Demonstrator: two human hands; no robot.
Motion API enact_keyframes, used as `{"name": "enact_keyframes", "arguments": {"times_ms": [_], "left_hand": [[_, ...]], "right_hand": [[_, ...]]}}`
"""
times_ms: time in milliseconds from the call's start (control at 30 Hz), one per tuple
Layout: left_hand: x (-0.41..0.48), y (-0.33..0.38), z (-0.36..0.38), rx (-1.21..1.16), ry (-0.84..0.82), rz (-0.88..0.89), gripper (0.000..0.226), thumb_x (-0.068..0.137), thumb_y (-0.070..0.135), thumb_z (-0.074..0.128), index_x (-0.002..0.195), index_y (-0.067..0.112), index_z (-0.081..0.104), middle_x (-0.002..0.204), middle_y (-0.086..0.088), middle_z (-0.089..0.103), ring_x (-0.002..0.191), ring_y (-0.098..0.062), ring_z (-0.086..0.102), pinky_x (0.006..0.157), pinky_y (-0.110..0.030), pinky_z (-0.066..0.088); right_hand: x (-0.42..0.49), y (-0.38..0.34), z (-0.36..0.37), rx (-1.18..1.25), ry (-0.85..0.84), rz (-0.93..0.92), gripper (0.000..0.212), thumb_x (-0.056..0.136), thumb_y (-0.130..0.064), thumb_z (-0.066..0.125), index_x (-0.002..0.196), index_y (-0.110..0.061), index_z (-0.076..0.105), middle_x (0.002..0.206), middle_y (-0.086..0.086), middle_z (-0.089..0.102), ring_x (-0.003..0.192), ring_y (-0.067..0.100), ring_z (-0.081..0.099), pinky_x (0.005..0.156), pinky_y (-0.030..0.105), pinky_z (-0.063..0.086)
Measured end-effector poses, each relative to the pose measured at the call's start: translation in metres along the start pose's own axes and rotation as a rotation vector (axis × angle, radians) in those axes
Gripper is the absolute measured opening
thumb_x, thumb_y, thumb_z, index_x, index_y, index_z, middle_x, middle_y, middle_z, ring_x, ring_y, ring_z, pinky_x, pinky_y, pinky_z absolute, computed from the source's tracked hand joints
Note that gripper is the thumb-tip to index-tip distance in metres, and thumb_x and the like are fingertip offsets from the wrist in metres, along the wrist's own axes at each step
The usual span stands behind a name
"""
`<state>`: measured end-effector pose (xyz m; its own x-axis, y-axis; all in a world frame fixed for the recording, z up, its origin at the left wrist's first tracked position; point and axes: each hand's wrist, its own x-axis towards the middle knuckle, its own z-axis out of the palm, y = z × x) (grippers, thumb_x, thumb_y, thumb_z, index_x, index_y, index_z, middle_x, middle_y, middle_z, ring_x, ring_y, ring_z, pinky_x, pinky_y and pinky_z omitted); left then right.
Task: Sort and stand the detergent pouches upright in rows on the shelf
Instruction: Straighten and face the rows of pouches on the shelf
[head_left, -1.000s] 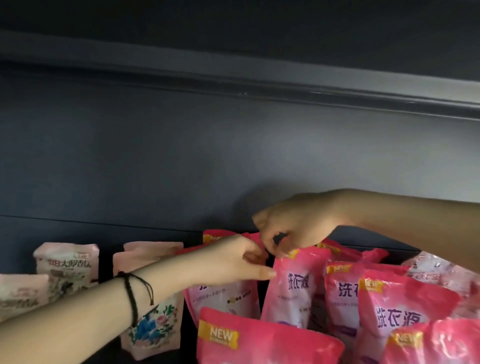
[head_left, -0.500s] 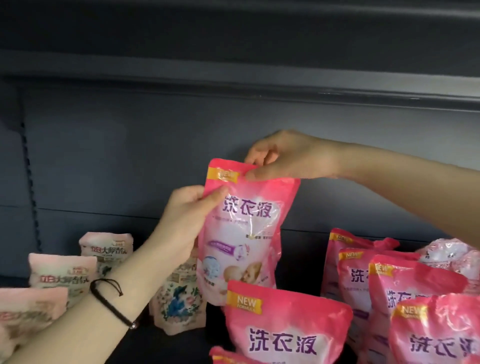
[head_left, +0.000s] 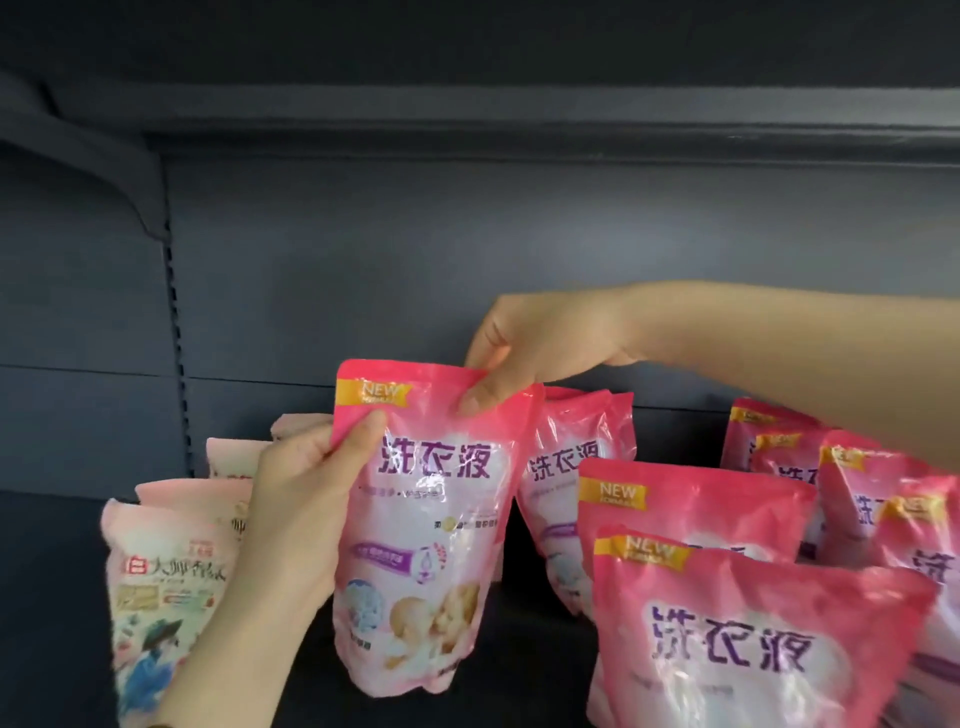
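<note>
Head: both hands (head_left: 296, 519) (head_left: 535, 348) high on pouch (head_left: 431, 545)

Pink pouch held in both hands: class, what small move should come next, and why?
Probably lower the held pouch straight down onto the shelf, in the gap between the pale pouches and the next pink pouch. The left hand and right hand pinch its top corners and it hangs upright, label forward, so setting it down seems the only step left.
</note>
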<state>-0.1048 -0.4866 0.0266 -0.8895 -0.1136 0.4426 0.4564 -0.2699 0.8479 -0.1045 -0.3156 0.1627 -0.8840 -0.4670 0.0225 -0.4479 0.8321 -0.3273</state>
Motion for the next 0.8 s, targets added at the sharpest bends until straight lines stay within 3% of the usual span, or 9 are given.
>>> {"name": "enact_keyframes", "arguments": {"times_ms": [67, 133, 267, 367, 433, 633, 733, 800], "left_hand": [[-0.011, 0.003, -0.013, -0.011, 0.046, 0.024, 0.019, 0.076, 0.033, 0.066, 0.07, 0.018, 0.076, 0.081, -0.009, 0.075, 0.076, -0.021, 0.072, 0.067, -0.033, 0.057], [-0.022, 0.006, -0.023, -0.02, 0.075, 0.039, 0.019, 0.076, 0.035, 0.065, 0.067, 0.022, 0.076, 0.078, -0.006, 0.075, 0.073, -0.018, 0.072, 0.067, -0.034, 0.055], [-0.046, -0.004, -0.033, -0.004, 0.11, -0.016, 0.025, 0.074, 0.039, 0.063, 0.072, 0.017, 0.075, 0.075, -0.01, 0.074, 0.07, -0.024, 0.07, 0.062, -0.034, 0.058], [-0.062, -0.022, -0.033, -0.053, 0.131, -0.065, 0.03, 0.075, 0.039, 0.064, 0.072, 0.01, 0.071, 0.078, -0.021, 0.07, 0.069, -0.03, 0.067, 0.061, -0.038, 0.057], [-0.067, -0.027, -0.029, -0.088, 0.156, -0.067, 0.027, 0.077, 0.04, 0.064, 0.067, 0.017, 0.071, 0.073, -0.013, 0.071, 0.066, -0.026, 0.066, 0.063, -0.04, 0.056], [-0.066, -0.04, -0.012, -0.129, 0.175, 0.0, 0.031, 0.081, 0.043, 0.06, 0.057, 0.022, 0.063, 0.05, 0.005, 0.058, 0.05, -0.012, 0.055, 0.053, -0.031, 0.046], [-0.066, -0.045, -0.008, -0.119, 0.1, 0.021, 0.032, 0.083, 0.041, 0.059, 0.061, 0.017, 0.063, 0.057, -0.003, 0.061, 0.056, -0.018, 0.058, 0.057, -0.034, 0.048], [-0.062, -0.041, -0.013, -0.054, 0.009, 0.059, 0.034, 0.084, 0.037, 0.06, 0.07, 0.006, 0.062, 0.065, -0.013, 0.063, 0.062, -0.019, 0.06, 0.06, -0.033, 0.049]], "right_hand": [[0.0, -0.02, 0.005, -0.049, -0.02, -0.013, 0.014, 0.086, -0.023, 0.07, 0.092, -0.012, 0.076, 0.086, 0.001, 0.076, 0.074, 0.012, 0.071, 0.079, 0.028, 0.059], [-0.004, -0.035, 0.012, -0.118, -0.012, -0.041, 0.013, 0.087, -0.025, 0.068, 0.088, -0.014, 0.076, 0.082, -0.001, 0.075, 0.071, 0.013, 0.07, 0.071, 0.023, 0.057], [-0.013, -0.045, 0.034, -0.286, -0.008, -0.031, 0.035, 0.087, -0.035, 0.068, 0.053, -0.029, 0.059, 0.046, -0.018, 0.056, 0.05, 0.007, 0.052, 0.058, 0.021, 0.047], [-0.015, -0.041, 0.052, -0.289, -0.02, 0.011, 0.048, 0.085, -0.036, 0.069, 0.041, -0.029, 0.052, 0.043, -0.012, 0.048, 0.05, 0.012, 0.047, 0.057, 0.028, 0.045], [-0.017, -0.04, 0.054, -0.283, -0.006, 0.033, 0.052, 0.085, -0.036, 0.07, 0.037, -0.028, 0.05, 0.039, -0.014, 0.045, 0.047, 0.011, 0.043, 0.056, 0.026, 0.043], [-0.02, -0.035, 0.05, -0.382, -0.008, 0.064, 0.053, 0.085, -0.038, 0.069, 0.038, -0.023, 0.048, 0.035, -0.012, 0.04, 0.039, 0.007, 0.035, 0.054, 0.026, 0.036], [-0.024, -0.028, 0.049, -0.427, -0.003, 0.053, 0.049, 0.087, -0.037, 0.067, 0.049, -0.015, 0.044, 0.047, -0.003, 0.041, 0.044, 0.011, 0.037, 0.054, 0.028, 0.034], [-0.03, -0.025, 0.047, -0.435, -0.038, 0.043, 0.042, 0.088, -0.037, 0.065, 0.067, -0.002, 0.057, 0.063, 0.012, 0.054, 0.058, 0.022, 0.048, 0.06, 0.031, 0.041]]}}
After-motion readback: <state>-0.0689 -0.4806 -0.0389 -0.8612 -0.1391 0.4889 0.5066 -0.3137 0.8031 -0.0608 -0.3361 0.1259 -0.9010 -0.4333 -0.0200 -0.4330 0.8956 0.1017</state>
